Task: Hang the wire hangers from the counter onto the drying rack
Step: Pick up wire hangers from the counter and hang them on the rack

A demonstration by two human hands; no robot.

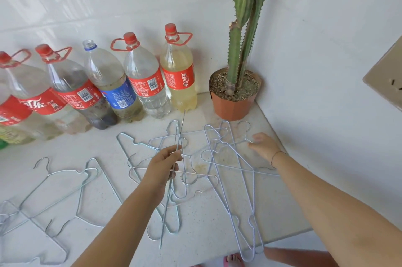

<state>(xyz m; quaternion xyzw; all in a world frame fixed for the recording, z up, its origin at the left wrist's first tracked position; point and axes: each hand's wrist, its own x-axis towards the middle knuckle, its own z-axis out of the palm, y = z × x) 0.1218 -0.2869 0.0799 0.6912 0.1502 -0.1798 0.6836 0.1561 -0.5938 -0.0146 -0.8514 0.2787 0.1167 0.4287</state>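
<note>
Several grey wire hangers lie scattered on the white counter. My left hand grips one or more hangers seen edge-on, lifted above the pile in the middle. My right hand reaches to the right part of the counter, its fingers touching the neck of a hanger that lies crossed over two long hangers. Further hangers lie at the left. No drying rack is in view.
A row of large plastic bottles stands along the tiled back wall. A tall cactus in an orange pot fills the back right corner. A wall socket is at the right. My feet show below the counter's front edge.
</note>
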